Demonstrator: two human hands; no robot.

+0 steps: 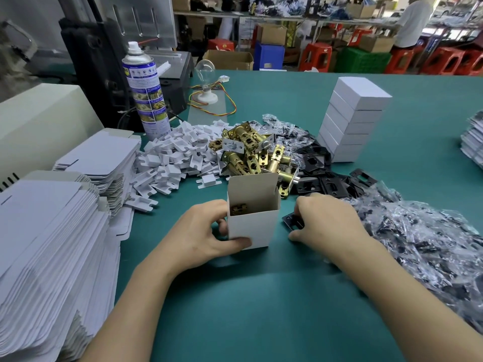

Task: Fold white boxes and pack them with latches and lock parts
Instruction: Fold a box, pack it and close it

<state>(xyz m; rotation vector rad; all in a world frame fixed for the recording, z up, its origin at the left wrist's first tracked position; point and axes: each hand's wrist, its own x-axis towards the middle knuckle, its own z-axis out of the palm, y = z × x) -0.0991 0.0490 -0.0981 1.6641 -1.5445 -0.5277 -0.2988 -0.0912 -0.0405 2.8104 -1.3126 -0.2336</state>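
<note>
A green desk [261, 296] is carrying heaps of parts in a busy workshop. The left hand [206, 231] is clasping an upright white box [252, 220], its open top showing a brass latch [237, 208] inside. At three o'clock, just beside the box, the right hand [326, 220] is pinching a flat black plate [294, 221] lying on the desk.

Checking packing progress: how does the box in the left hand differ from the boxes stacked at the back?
The held box stands upright with its top flap open, a brass latch visible inside; the stacked boxes lie flat and closed. The held box is gripped by the left hand; the stack stands free on the green table. Both are plain white cardboard.
</note>
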